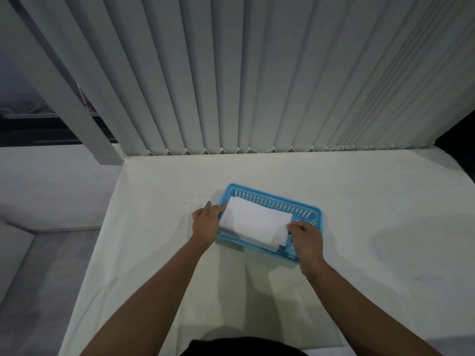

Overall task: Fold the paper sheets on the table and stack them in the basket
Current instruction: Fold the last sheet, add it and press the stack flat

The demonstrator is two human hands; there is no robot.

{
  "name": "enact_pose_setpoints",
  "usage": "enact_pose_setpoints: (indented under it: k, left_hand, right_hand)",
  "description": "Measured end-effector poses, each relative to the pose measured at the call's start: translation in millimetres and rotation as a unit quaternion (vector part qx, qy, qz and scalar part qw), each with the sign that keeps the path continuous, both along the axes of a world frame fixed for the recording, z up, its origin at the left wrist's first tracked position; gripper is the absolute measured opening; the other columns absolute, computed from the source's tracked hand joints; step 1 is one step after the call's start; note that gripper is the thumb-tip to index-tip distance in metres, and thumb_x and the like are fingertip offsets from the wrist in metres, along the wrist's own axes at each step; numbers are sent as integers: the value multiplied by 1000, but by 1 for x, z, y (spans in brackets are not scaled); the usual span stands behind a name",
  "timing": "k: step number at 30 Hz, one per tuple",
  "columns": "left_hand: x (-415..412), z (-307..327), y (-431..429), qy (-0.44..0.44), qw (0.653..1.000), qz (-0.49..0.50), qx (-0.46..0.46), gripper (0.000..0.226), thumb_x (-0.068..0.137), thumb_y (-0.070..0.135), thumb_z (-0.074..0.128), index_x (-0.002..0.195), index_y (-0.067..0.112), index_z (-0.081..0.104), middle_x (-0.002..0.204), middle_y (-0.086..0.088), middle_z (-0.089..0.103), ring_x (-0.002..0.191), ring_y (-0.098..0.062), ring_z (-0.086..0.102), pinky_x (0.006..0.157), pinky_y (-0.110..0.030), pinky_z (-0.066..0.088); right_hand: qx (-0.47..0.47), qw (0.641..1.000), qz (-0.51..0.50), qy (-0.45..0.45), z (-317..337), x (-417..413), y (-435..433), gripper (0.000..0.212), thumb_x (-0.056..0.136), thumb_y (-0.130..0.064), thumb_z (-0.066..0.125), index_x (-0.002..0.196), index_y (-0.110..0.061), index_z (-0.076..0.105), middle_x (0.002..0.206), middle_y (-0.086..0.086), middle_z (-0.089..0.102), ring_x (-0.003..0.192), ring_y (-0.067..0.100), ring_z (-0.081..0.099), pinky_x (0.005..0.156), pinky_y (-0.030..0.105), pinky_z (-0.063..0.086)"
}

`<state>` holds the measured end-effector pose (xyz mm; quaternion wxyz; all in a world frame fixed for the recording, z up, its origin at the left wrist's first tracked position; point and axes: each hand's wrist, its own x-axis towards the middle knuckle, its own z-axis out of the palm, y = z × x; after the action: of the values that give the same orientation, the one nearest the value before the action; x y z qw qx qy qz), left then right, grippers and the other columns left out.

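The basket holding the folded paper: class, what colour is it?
Light blue; the slotted plastic basket shows best in the head view.

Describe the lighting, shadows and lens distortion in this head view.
Head view: dim, cool light; soft arm shadows fall on the table near the blue basket; the folded paper, held by the left hand and right hand, is brightest; wide-angle lens fans the blinds outward.

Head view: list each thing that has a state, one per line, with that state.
folded paper: folded, held at both ends, over the basket, on other white sheets
blue basket: upright on the table, holding paper
left hand: pinching the paper's left end
right hand: pinching the paper's right end
table: covered in white cloth
vertical blinds: drawn shut behind the table
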<state>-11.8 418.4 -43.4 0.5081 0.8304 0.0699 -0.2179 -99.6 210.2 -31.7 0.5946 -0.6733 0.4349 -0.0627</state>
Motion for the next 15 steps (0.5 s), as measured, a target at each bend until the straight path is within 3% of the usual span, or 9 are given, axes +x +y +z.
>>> enact_pose_setpoints:
  k: [5,8,10,13,15]
  left_hand:
    - [2,2,2,13,1000,12,-13,26,96,47,35,86,45,59,142,-10,47,138,-29,34,117,-44,28]
    - [5,1,0,6,999,38,-19,23,95,46,41,79,40,55,119,0,51,133,-28,37,113,-42,32]
    - [4,3,-4,30,997,65,-31,23,91,45,50,75,28,52,107,0,43,124,-28,41,103,-42,38]
    - [1,5,-6,41,995,75,-48,25,87,46,55,74,25,49,119,-4,39,115,-25,45,91,-38,40]
    - [2,0,-5,34,995,78,-51,27,85,46,57,71,27,46,120,-4,41,112,-25,46,92,-39,41]
  right_hand:
    - [-3,1000,9,1,0,6,4,8,86,-11,62,82,-12,68,74,-1,64,63,11,55,57,22,44]
    - [0,1000,8,2,-1,8,6,7,86,-11,62,82,-14,68,77,-3,65,70,12,57,67,26,44]
    - [1,1000,8,3,-3,8,7,9,85,-10,63,80,-15,68,79,-3,66,73,12,58,73,28,45]
    - [6,1000,15,1,-5,7,8,14,84,-10,64,72,-18,66,77,-3,66,73,14,58,78,33,50]
    - [9,1000,14,4,-7,5,7,12,83,-11,65,73,-18,65,77,-3,66,75,16,59,81,35,50]
